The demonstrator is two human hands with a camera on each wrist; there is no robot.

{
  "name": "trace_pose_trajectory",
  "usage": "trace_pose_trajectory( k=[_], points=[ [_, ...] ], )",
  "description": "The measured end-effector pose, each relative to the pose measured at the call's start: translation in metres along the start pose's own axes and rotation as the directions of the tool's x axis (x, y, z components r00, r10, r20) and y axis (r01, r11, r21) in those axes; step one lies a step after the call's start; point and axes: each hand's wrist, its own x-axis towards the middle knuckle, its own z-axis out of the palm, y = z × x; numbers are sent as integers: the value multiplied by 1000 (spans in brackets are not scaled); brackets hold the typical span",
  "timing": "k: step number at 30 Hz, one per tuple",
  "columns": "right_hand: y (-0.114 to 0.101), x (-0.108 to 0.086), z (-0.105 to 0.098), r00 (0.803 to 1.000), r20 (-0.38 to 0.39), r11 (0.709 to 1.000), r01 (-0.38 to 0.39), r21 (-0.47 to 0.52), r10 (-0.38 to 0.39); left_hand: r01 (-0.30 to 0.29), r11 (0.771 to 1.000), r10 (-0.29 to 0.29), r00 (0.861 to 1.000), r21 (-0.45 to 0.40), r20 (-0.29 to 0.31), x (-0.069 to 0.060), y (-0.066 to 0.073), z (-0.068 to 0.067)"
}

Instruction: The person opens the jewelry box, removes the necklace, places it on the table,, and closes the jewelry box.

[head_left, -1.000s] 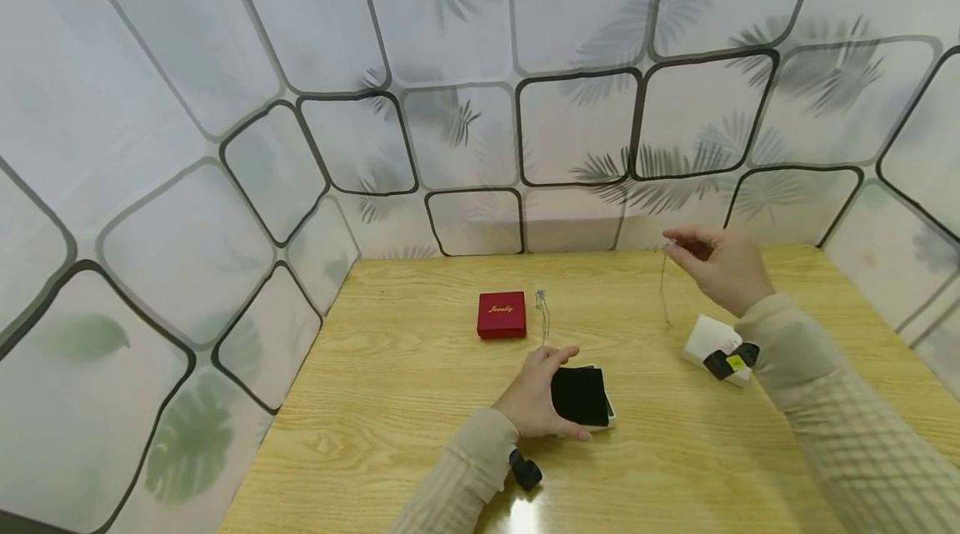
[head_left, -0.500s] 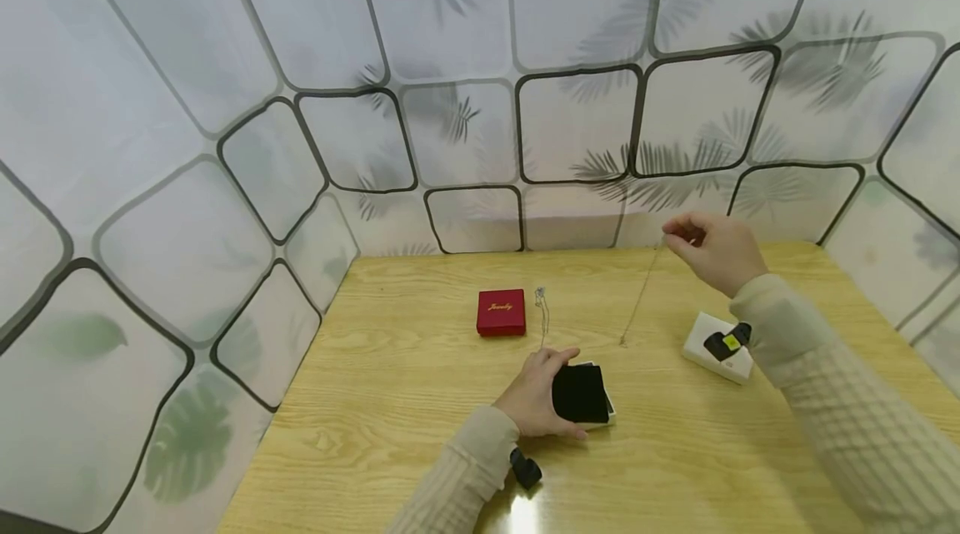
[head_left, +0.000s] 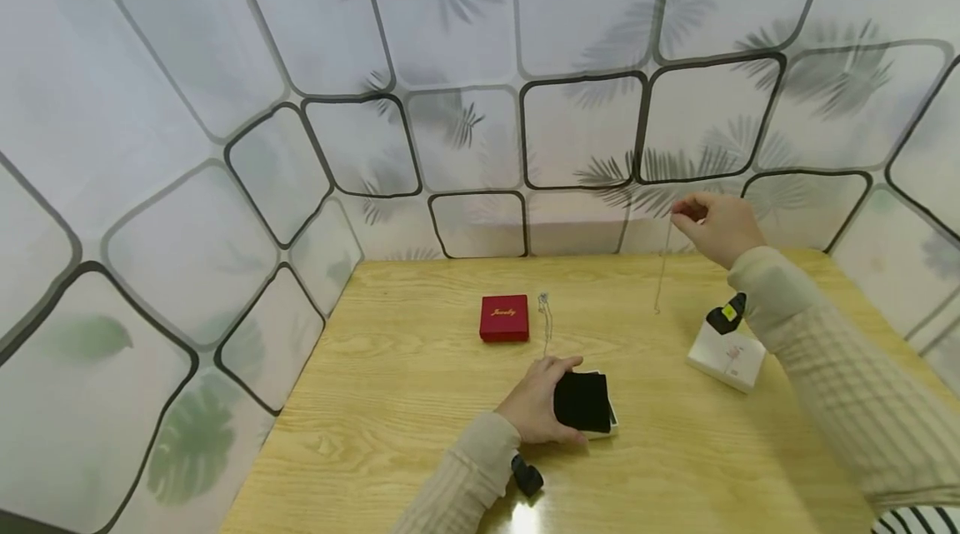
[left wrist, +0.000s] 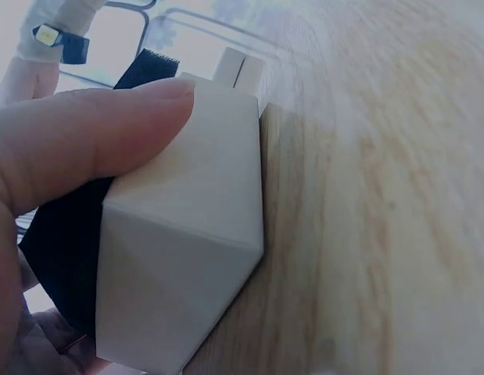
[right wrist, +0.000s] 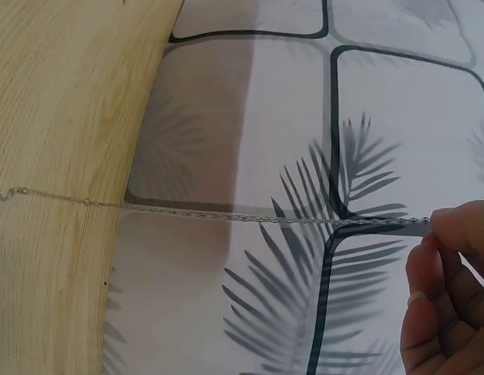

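My right hand (head_left: pixel 718 227) pinches one end of a thin silver chain (head_left: pixel 662 276) between thumb and forefinger, above the back right of the table. The chain hangs nearly straight down in the head view; the right wrist view shows its fine links and a small fitting at the loose end. Around the left side of a small white box (left wrist: pixel 187 172) my left hand (head_left: pixel 534 406) is curled, its thumb against the box's side. A black pad (head_left: pixel 582 402) sits tilted in the box top. Another silver chain (head_left: pixel 546 321) lies on the table beyond this hand.
A red jewelry box (head_left: pixel 504 318) with gold lettering stands left of the lying chain. At the right, below my right wrist, is a white box or lid (head_left: pixel 727 357) with a small print. A patterned curtain (head_left: pixel 480 142) borders the wooden table (head_left: pixel 390 401) at the back and sides.
My right hand has risen, lifting the chain higher. The chain swung left half a second ago and now hangs nearly vertical. My left hand keeps its hold on the white box.
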Motion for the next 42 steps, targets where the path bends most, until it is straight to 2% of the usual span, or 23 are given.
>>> trace_pose_trajectory(
  k=[8, 18, 29, 42],
  points=[
    [12, 21, 3, 999, -37, 1000, -8, -7, 8, -17, 1000, 17, 1000, 4, 2, -1, 1, -2],
    [16, 30, 0, 996, -34, 996, -84, 29, 85, -46, 999, 46, 999, 6, 8, -1, 0, 0],
    [22, 7, 10, 994, 76, 997, -82, 16, 80, -41, 999, 41, 999, 11, 21, -2, 0, -4],
    [22, -25, 21, 993, 106, 998, -56, 8, 55, -33, 999, 33, 999, 15, 34, -2, 0, -3]
  ],
)
